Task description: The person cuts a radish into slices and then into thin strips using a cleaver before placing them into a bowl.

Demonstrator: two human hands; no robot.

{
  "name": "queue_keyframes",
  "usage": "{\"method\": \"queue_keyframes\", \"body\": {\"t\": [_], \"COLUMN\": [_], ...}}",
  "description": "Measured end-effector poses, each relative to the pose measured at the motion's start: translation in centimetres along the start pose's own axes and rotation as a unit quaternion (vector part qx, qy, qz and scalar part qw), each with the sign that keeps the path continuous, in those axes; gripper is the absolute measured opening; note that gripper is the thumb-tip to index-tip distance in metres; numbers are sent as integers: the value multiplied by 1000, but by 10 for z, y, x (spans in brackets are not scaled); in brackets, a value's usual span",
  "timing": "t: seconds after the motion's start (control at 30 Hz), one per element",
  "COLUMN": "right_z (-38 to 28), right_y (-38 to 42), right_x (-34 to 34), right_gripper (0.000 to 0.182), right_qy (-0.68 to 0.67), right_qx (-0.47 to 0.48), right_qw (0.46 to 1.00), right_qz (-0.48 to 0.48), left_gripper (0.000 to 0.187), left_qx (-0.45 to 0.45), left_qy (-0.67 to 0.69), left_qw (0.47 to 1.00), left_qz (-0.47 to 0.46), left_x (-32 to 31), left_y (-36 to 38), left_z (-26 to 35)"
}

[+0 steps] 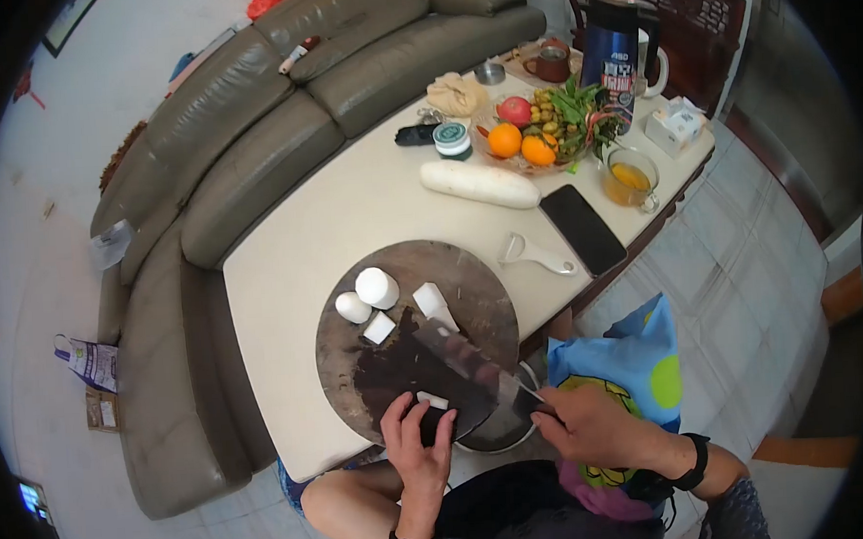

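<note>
A round dark wooden chopping board [359, 371] lies at the near edge of the table. My right hand [591, 422] grips a cleaver [470, 360], its wet blade reaching over the board. With bent fingers, my left hand [418, 441] holds a small white radish piece [433, 400] at the board's near edge. Farther back on the board are a thick radish chunk [377, 288], a rounded end piece [353, 308] and a cut block [379, 328]. Another radish piece [429, 297] lies near the blade tip. Behind the board rests a whole white radish [479, 185].
Right of the board are a peeler [538, 255] and a phone [584, 228]. A fruit bowl [489, 151], a glass cup [630, 178], a tissue pack [676, 126] and a blue thermos [608, 65] stand farther back. A grey sofa [240, 162] runs along the table's far side.
</note>
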State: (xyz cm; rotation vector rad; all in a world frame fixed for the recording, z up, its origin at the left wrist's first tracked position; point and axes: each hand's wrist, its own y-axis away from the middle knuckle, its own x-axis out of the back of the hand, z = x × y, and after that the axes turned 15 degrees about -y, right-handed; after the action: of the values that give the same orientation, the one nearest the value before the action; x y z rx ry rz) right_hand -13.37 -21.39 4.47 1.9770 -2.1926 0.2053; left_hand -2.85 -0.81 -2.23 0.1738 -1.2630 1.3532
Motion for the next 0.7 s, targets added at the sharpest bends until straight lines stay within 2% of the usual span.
{"method": "queue_keyframes", "body": {"t": [0.03, 0.07, 0.13, 0.17, 0.23, 0.37, 0.43, 0.57, 0.63, 0.7], "right_z": [-2, -2, -1, 0, 3, -15, -15, -19, -16, -22], "right_y": [-2, -4, -8, -8, -6, -6, -3, -1, 3, -1], "right_x": [-2, -4, -7, -8, -11, -7, -8, -10, -13, -10], "right_gripper": [12, 12, 14, 14, 22, 27, 36, 27, 43, 38], "right_qy": [25, 21, 120, 116, 209, 194, 229, 201, 242, 252], "right_qx": [22, 14, 108, 102, 130, 61, 29, 27, 24, 54], "right_qw": [999, 1000, 985, 986, 962, 969, 953, 962, 947, 947], "right_qz": [-11, -13, -55, -57, -120, -141, -194, -182, -209, -192], "left_gripper": [35, 31, 25, 25, 25, 26, 25, 23, 22, 22], "left_qx": [3, -41, -106, -103, -129, -147, -132, -134, -137, -148], "left_qy": [-1, -18, -27, -29, -27, -35, -12, -27, -47, -47], "left_qw": [1000, 999, 994, 994, 991, 988, 990, 989, 987, 985], "left_qz": [-9, -2, 10, 3, -17, -39, -50, -55, -67, -72], "left_x": [0, 1, 0, -1, -3, -2, -3, -4, 0, 2], "left_y": [2, 2, 0, 0, -1, 1, 3, 5, 6, 7], "left_z": [-2, -4, -5, -6, -11, -18, -21, -25, -28, -34]}}
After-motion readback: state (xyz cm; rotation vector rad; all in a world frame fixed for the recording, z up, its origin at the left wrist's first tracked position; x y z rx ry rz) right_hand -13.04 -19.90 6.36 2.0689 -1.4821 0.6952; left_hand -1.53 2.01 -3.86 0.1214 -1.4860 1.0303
